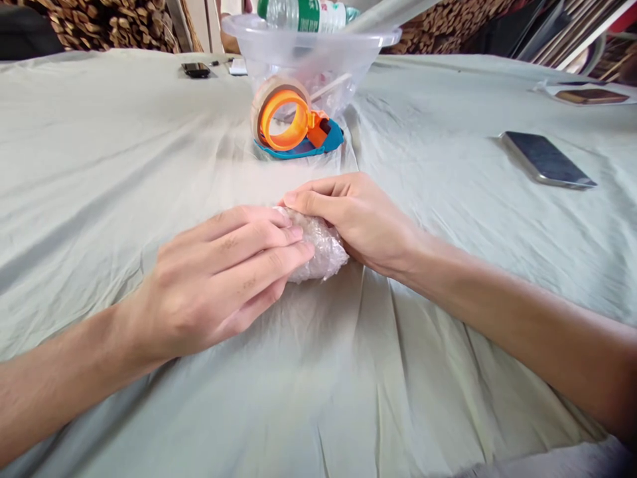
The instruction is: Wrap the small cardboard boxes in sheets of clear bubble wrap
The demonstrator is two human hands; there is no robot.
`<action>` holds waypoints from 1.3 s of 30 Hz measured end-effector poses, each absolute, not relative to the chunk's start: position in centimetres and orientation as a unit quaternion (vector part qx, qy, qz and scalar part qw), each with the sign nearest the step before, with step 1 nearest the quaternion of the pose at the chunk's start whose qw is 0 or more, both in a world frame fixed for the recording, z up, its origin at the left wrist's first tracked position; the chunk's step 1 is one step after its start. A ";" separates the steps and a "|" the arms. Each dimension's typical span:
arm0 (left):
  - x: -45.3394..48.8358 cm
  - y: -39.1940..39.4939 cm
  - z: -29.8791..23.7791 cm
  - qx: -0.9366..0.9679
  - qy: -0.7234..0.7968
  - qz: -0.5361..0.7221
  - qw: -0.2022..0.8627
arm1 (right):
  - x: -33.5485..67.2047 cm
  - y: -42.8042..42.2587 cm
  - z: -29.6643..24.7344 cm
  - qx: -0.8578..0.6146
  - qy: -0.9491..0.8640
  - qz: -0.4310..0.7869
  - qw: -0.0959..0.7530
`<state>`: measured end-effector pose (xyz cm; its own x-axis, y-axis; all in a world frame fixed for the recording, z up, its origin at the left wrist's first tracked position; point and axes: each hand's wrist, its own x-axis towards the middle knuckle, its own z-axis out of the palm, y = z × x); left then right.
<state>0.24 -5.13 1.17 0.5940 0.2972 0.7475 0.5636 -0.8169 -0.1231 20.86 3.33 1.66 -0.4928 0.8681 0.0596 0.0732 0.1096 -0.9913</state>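
A small bundle wrapped in bubble wrap point(322, 251) lies on the pale green cloth point(99, 166) in the middle of the table. My left hand point(219, 279) covers its left side, fingers pressed together over it. My right hand point(353, 216) cups its right and far side, fingers curled around the wrap. What is inside the bundle is hidden. Just beyond the hands stands a tape dispenser point(293, 123) with an orange wheel, a blue base and a roll of clear tape.
A clear plastic bowl point(259, 40) stands behind the dispenser, with a green-labelled bottle point(303, 13) over it. A phone point(547, 159) lies at the right, another dark phone point(196, 69) at the far left, a flat packet point(590, 96) at the far right. Stacked wood lines the back.
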 end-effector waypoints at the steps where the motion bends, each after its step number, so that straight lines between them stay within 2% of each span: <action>1: 0.3 -5.1 1.2 -0.874 -0.244 -0.378 0.180 | 20.8 3.3 1.7 -0.361 -0.651 0.565 0.355; 6: 0.3 -4.9 1.2 -0.870 -0.245 -0.383 0.189 | 20.8 3.3 1.5 -0.360 -0.620 0.591 0.371; 16: 0.2 -5.1 1.1 -0.873 -0.249 -0.380 0.174 | 21.1 4.9 1.7 -0.345 -0.616 0.629 0.325; 19: 0.1 -5.2 1.2 -0.874 -0.243 -0.384 0.172 | 21.3 4.7 1.7 -0.339 -0.694 0.515 0.371; 22: 0.1 -5.5 1.3 -0.872 -0.267 -0.375 0.166 | 22.1 4.0 1.9 -0.277 -0.787 0.290 0.468; 24: 0.1 -5.7 1.4 -0.872 -0.281 -0.366 0.164 | 22.8 3.6 2.2 -0.220 -0.831 0.181 0.478; 26: 0.1 -5.8 1.4 -0.872 -0.288 -0.361 0.165 | 23.5 3.4 2.4 -0.176 -0.865 0.128 0.453; 29: 0.1 -5.6 1.2 -0.873 -0.276 -0.364 0.169 | 24.1 3.5 2.3 -0.146 -0.893 0.083 0.417; 34: 0.1 -5.1 1.1 -0.876 -0.248 -0.375 0.175 | 24.1 3.9 1.8 -0.130 -0.896 0.049 0.422; 36: 0.1 -5.2 1.2 -0.874 -0.255 -0.373 0.180 | 24.1 3.9 1.7 -0.146 -0.895 0.068 0.416; 39: 0.1 -5.4 1.3 -0.873 -0.262 -0.371 0.176 | 24.0 3.7 1.7 -0.189 -0.882 0.156 0.402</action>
